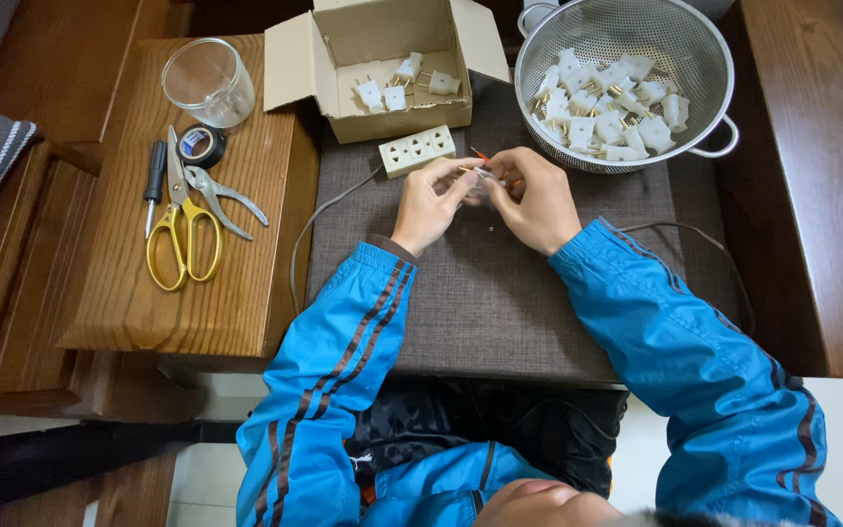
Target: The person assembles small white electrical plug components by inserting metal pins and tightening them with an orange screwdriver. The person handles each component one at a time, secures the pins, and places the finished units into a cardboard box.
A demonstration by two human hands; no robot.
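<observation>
1 head camera looks steeply down, fairly near, over the grey mat [500, 293] and wooden side table [129, 283].

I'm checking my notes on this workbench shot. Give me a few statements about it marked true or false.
1. The colander holds white plugs. True.
2. The glass cup lies on the grey mat. False: it lies on the wooden side table.
3. Both hands, left and right, meet over the mat on a small part. True.
4. The cardboard box is closed. False: its flaps are open, with a few plugs inside.
5. The scissors have blue handles. False: they are yellow.
</observation>
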